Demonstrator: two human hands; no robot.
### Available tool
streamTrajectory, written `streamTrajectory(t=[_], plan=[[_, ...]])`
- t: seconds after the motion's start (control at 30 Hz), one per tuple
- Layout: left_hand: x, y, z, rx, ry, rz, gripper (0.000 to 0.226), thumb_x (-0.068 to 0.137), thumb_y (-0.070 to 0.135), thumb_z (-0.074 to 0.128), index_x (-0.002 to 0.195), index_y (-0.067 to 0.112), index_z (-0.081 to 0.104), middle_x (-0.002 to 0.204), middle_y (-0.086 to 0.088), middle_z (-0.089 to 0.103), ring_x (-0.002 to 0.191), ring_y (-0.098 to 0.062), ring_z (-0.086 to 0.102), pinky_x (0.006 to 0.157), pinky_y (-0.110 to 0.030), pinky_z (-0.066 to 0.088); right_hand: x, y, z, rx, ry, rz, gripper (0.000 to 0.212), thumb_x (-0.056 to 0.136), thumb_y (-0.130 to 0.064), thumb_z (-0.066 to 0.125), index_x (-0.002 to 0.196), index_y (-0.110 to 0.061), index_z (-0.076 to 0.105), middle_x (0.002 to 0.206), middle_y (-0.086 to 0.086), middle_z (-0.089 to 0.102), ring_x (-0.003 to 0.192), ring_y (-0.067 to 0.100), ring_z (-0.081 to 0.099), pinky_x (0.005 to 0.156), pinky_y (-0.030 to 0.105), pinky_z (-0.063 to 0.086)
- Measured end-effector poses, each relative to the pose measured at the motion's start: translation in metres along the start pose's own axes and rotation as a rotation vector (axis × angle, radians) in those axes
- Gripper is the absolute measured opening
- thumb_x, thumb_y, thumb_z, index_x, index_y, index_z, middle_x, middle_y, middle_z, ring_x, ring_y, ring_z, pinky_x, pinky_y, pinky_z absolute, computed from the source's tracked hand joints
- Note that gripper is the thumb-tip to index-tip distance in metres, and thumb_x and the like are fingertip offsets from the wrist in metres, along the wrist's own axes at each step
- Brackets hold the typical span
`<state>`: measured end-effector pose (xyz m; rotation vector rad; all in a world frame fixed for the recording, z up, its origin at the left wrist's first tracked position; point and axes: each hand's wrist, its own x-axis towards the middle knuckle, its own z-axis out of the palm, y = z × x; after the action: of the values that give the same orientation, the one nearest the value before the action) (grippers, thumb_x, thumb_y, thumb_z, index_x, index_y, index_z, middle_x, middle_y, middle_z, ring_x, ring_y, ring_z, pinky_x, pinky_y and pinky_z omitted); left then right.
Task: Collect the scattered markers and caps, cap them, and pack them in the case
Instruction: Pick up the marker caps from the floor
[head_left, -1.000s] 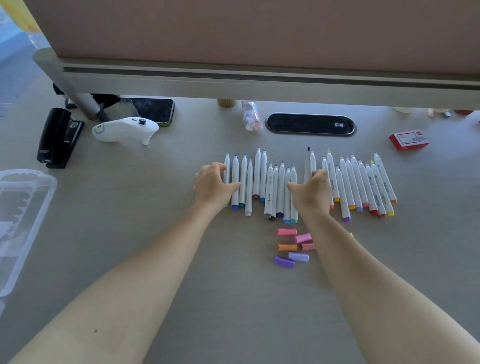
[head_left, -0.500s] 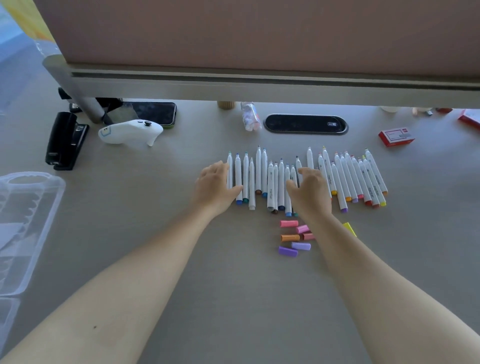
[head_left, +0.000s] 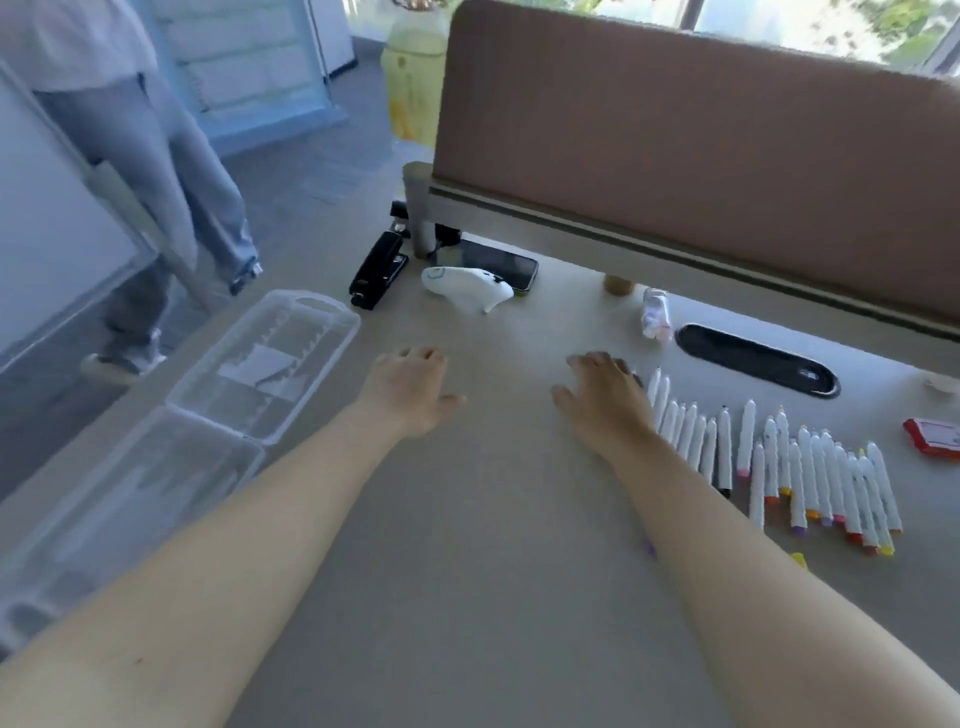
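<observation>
Grey desk (head_left: 493, 597): left hand (head_left: 410, 389) spread flat, empty; right hand (head_left: 605, 400) spread, empty, beside marker row (head_left: 779, 457); clear case (head_left: 218, 395) lies unlatched at left.

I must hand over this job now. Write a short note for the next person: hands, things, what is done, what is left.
Left hand: open, empty, over bare desk.
Right hand: open, at the left end of the marker row.
Markers lie side by side on the desk, right of centre.
Clear case: open at the desk's left edge; no markers visible inside.
Done: markers lined up.
Left: capping, packing.
</observation>
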<state>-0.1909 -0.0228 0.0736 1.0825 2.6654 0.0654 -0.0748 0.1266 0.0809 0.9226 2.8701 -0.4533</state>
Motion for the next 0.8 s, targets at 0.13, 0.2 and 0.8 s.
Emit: streamTrajectory(t=[0.13,0.2,0.8], plan=[[-0.063,-0.052,0.002,-0.037,0.010,-0.234,0.055,0.093,0.043,0.042,0.136,0.010,0.035,0.146,-0.007,0.032,0.132,-0.027,0.034,0.104,-0.038,0.030,-0.009,-0.065,0.017,-0.026,-0.051,-0.206,0.036,0.091,-0.026,0.044,0.119,-0.005,0.052,0.129,0.015,0.048,0.121,0.031,0.041,0.098,0.034,0.032],[-0.100,-0.076,0.004,-0.067,0.032,-0.350,0.054,0.092,0.043,0.043,0.135,0.011,0.037,0.143,-0.007,0.036,0.129,-0.027,0.036,0.102,-0.038,0.032,-0.023,-0.098,0.029,-0.043,-0.062,-0.326,0.036,0.091,-0.026,0.044,0.120,-0.005,0.052,0.127,0.016,0.051,0.120,0.031,0.043,0.097,0.034,0.034],[-0.423,-0.268,0.061,-0.307,0.160,-1.039,0.057,0.093,0.041,0.044,0.139,0.010,0.032,0.147,-0.006,0.033,0.134,-0.024,0.031,0.108,-0.037,0.028,-0.196,-0.401,0.142,-0.140,-0.257,-1.067,0.040,0.094,-0.027,0.043,0.129,-0.008,0.047,0.136,0.011,0.045,0.127,0.028,0.038,0.103,0.037,0.030]])
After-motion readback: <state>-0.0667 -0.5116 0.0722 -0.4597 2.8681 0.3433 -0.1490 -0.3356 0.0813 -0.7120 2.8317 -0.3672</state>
